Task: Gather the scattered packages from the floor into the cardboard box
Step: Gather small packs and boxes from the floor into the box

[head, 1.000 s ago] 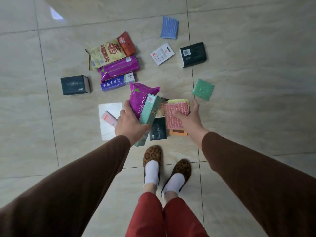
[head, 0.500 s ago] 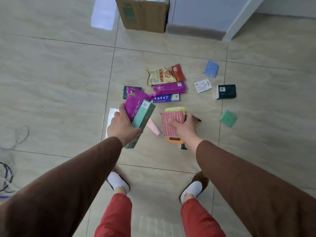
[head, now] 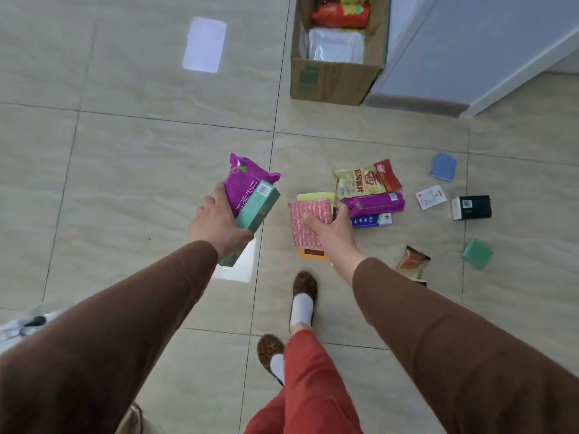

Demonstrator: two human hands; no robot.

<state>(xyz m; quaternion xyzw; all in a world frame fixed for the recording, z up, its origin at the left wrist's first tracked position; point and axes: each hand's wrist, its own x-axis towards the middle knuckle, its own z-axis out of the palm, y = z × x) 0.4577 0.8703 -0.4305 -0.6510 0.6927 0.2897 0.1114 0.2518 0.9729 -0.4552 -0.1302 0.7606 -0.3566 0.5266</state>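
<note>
Packages fill both my hands: left hand (head: 219,225) clamps a purple pouch (head: 247,184) and teal carton (head: 255,211), right hand (head: 332,228) grips a red-patterned packet stack (head: 308,222). I judge this the carrying step; next, reach the cardboard box (head: 332,79) at one o'clock and release inside.

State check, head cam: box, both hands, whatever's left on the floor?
cardboard box: open, partly filled
left hand: holding purple bag and teal carton
right hand: holding pink pad with others stacked behind
chip bag: lying on floor
black box: lying on floor
green pad: lying on floor
</note>
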